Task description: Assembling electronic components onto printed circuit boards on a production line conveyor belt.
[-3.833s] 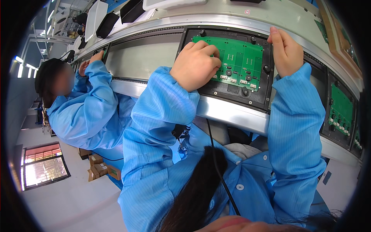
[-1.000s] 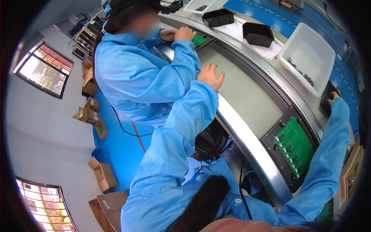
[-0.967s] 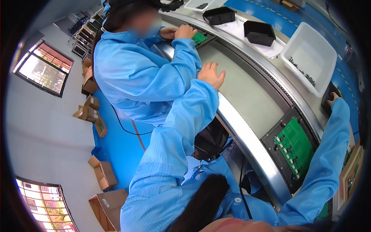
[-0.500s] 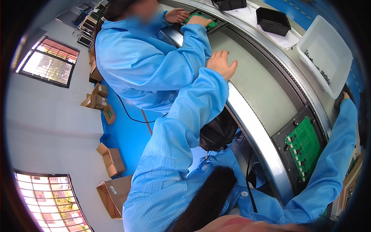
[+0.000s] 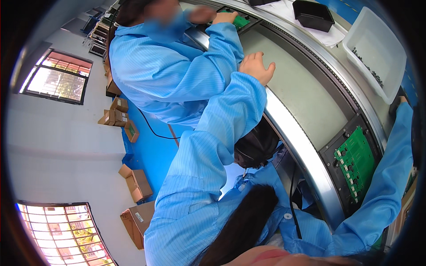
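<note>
My left hand [image 5: 257, 68] lies on the near metal rail [image 5: 293, 122] of the conveyor, its fingers stretched out and nothing in them. My right arm reaches past a black carrier frame [image 5: 330, 155] holding a green circuit board [image 5: 357, 155] with a row of white connectors and several black round parts. At the far right edge, my right hand [image 5: 403, 100] is beside a dark object [image 5: 394, 106], below the white plastic bin [image 5: 386, 57]. Its fingers are hidden, so I cannot see whether it holds anything.
A co-worker in a blue smock [image 5: 164, 75] stands at my left, hands over another green board [image 5: 241, 22] in a carrier. Small black parts [image 5: 368, 68] lie in the white bin. A black tray [image 5: 313, 15] stands behind the conveyor. Cardboard boxes [image 5: 135, 181] line the floor.
The view has shifted slightly. My left hand remains on the rail, and my right hand stays by the white bin. The co-worker's hands have moved over their board.
</note>
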Motion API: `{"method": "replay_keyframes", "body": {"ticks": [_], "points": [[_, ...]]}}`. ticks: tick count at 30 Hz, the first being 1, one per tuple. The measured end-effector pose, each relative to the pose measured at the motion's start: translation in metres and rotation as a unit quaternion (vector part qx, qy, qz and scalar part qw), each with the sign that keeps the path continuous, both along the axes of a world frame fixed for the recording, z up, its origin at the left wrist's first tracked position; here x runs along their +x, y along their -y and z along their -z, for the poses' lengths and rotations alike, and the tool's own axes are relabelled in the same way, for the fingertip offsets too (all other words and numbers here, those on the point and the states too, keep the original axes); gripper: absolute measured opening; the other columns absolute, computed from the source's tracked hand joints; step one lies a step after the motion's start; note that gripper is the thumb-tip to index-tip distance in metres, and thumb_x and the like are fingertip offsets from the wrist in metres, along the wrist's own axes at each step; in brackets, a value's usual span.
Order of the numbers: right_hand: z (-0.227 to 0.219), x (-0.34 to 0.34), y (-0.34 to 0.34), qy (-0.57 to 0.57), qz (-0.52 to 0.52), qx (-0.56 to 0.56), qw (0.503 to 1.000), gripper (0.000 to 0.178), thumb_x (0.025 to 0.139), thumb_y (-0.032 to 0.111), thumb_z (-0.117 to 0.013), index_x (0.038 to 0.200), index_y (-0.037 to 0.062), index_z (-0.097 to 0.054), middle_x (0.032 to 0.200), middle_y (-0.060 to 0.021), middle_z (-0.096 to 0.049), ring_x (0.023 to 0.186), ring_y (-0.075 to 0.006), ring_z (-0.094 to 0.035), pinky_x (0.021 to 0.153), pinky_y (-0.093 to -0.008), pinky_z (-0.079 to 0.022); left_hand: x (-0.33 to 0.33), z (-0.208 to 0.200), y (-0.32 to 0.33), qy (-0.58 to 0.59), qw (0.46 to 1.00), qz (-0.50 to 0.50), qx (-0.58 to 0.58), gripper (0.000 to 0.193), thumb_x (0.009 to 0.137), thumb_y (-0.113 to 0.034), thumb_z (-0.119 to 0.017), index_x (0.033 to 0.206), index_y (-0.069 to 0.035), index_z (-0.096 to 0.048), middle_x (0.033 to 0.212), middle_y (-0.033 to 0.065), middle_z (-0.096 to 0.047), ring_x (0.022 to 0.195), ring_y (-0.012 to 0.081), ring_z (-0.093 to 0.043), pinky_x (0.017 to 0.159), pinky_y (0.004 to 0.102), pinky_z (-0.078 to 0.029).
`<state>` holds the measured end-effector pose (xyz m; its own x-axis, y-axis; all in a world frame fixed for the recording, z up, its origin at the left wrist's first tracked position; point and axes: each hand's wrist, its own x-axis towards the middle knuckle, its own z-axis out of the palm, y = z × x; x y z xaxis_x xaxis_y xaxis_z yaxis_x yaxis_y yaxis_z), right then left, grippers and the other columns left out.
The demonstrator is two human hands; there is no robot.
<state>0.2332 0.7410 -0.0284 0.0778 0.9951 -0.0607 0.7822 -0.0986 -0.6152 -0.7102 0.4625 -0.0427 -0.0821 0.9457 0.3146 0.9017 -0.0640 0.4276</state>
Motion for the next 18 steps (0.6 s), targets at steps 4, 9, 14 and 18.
{"method": "replay_keyframes", "body": {"ticks": [4,9,14,18], "points": [[0.107,-0.053,-0.09,-0.109,-0.07,-0.018,0.991,0.008,0.075,0.017,-0.053,0.081,0.0112,-0.053,0.064,-0.0021,-0.047,0.058,-0.0159,-0.042,0.054,-0.0287,-0.034,-0.017,-0.021,0.017,-0.067,0.995,-0.072,-0.009,0.046,0.076,-0.037,-0.05,0.108,-0.003,-0.052,0.104,0.0125,-0.055,0.101,0.0268,-0.048,0.09,0.0334,-0.036],[0.095,-0.037,-0.079,-0.16,-0.062,-0.024,0.985,0.007,0.076,0.018,-0.052,0.079,0.012,-0.053,0.062,-0.0012,-0.045,0.056,-0.0153,-0.04,0.052,-0.0285,-0.032,-0.017,-0.019,0.015,-0.064,0.996,-0.069,-0.012,0.045,0.076,-0.036,-0.05,0.107,-0.003,-0.052,0.102,0.0124,-0.056,0.1,0.0265,-0.048,0.089,0.0331,-0.036],[0.084,0.014,-0.005,-0.212,-0.041,-0.018,0.976,0.006,0.077,0.019,-0.051,0.077,0.0128,-0.052,0.06,-0.0002,-0.043,0.054,-0.0146,-0.037,0.05,-0.0284,-0.029,-0.005,-0.021,0.008,-0.013,0.999,-0.038,0.0,0.043,0.075,-0.031,-0.052,0.107,-0.003,-0.052,0.106,0.0132,-0.053,0.104,0.0276,-0.046,0.09,0.034,-0.036],[0.098,0.032,0.037,-0.27,-0.047,-0.003,0.962,0.007,0.078,0.02,-0.05,0.075,0.0135,-0.051,0.058,0.0006,-0.041,0.052,-0.0141,-0.036,0.049,-0.0282,-0.028,-0.008,-0.022,0.009,0.003,0.997,-0.032,0.07,0.041,0.075,-0.027,-0.053,0.107,-0.002,-0.051,0.113,0.0149,-0.049,0.111,0.0301,-0.041,0.093,0.036,-0.035]]}}
